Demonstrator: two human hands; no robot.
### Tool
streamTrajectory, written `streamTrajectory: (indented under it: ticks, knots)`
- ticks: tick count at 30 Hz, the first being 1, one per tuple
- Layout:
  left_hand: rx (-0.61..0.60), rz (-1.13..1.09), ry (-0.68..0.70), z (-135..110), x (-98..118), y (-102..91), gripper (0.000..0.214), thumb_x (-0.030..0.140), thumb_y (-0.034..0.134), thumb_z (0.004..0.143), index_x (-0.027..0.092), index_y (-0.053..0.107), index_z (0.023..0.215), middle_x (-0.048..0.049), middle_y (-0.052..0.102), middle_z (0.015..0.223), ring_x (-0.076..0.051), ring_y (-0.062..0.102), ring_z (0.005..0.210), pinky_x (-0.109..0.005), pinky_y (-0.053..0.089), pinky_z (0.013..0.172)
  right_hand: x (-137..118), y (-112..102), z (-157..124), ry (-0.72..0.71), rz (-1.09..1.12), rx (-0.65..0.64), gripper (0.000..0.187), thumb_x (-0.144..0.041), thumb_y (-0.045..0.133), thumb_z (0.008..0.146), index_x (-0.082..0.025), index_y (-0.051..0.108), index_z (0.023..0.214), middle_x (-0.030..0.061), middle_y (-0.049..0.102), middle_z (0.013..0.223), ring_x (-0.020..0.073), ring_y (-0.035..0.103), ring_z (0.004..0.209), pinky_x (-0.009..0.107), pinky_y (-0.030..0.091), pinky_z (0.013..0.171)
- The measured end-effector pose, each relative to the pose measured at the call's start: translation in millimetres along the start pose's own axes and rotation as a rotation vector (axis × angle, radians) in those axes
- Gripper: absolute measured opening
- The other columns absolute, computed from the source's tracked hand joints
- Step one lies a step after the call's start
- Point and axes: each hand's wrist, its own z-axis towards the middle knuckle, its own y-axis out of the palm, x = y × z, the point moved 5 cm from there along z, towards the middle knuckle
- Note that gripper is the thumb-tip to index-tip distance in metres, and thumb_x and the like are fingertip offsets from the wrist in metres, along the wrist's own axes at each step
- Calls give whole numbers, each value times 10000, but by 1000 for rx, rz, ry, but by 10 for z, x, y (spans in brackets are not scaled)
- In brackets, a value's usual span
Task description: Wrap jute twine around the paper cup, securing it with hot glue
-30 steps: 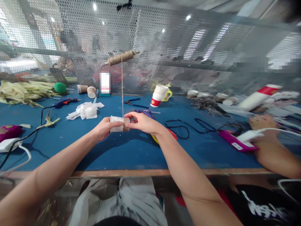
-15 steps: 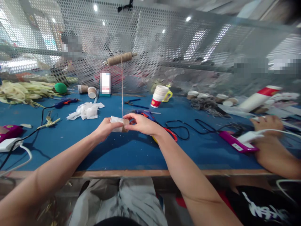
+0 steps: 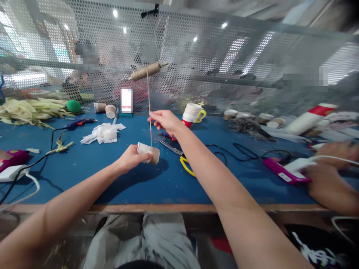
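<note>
My left hand [image 3: 131,158] is closed round a small white paper cup [image 3: 142,149] lying on its side in the air over the table. Brown twine [image 3: 155,156] is wound round the cup's right end. From there a strand of twine [image 3: 149,93] runs up to a spool [image 3: 146,71] on the mesh screen. Higher up, my right hand [image 3: 165,121] pinches this strand between thumb and fingers. Scissors with yellow handles [image 3: 187,166] lie on the table below my right forearm, which partly hides them.
Stacked paper cups [image 3: 192,112] stand behind my right hand. A crumpled white cloth-like piece [image 3: 103,132], a glue gun [image 3: 80,123] and a phone [image 3: 126,100] are at left. A purple power strip [image 3: 283,172] lies at right, beside another person's hand [image 3: 333,157].
My right hand has left the cup and moved up along the strand. My left hand has shifted slightly right and down with the cup, whose twine-wrapped end now shows.
</note>
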Motion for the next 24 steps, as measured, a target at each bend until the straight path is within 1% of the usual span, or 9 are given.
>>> streamTrajectory:
  ticks: [3,6,9,12,14,16,20,22,24]
  knots:
    - [-25,-17,-16,-11,3,31,200,231,674,522,108,636,675,-16,641,644,-131,554,601,-256,423,638,-119,-53,328,39,24,87,216,-204,482,842,-112,528,652,50,605,679,19,361,385,148,248,302]
    - [-38,-30,-27,-19,10,48,200,228,674,520,109,638,677,-16,643,648,-133,560,613,-265,428,665,-200,-55,528,84,96,82,163,-116,475,832,-112,507,672,19,583,601,19,390,374,141,283,316]
    - [-56,-40,-41,-35,32,68,173,211,678,516,111,636,650,-5,632,618,-122,551,595,-252,422,650,-244,-45,551,41,116,81,107,-44,447,816,-115,526,818,-26,546,528,36,450,385,141,352,356]
    - [-71,-86,-56,-57,66,88,163,192,694,502,113,638,633,6,622,593,-107,538,571,-235,417,629,-188,-8,397,-16,-41,54,219,19,412,770,-116,545,879,-48,518,478,51,478,382,147,378,368]
    - [-93,-135,-60,-74,92,99,186,196,709,496,111,646,649,3,628,595,-105,539,566,-230,420,624,-72,71,215,-11,-238,-69,237,32,410,728,-114,578,810,-41,521,466,57,484,372,152,376,362]
    - [-143,-192,-79,-99,109,118,221,202,723,491,105,656,678,-7,636,609,-107,545,568,-230,427,621,93,179,-20,18,-425,-279,245,30,428,678,-125,608,742,-38,534,468,66,495,370,164,384,369]
    - [-295,-297,-178,-190,119,190,230,195,749,461,96,652,645,-15,626,583,-105,545,540,-217,420,579,384,353,-533,40,-535,-692,208,-17,490,623,-150,649,629,-42,554,459,94,506,407,195,393,413]
    - [-365,-314,-222,-253,131,233,197,195,748,458,98,639,591,-7,603,539,-100,529,512,-220,416,565,447,403,-709,28,-478,-766,122,-46,572,577,-144,640,553,-38,567,462,99,504,431,200,394,430]
    - [-426,-308,-239,-311,155,272,198,193,745,452,98,646,594,-10,606,547,-108,533,522,-232,425,585,463,427,-780,4,-417,-705,65,-74,624,552,-136,642,555,-37,573,467,97,502,447,197,398,440]
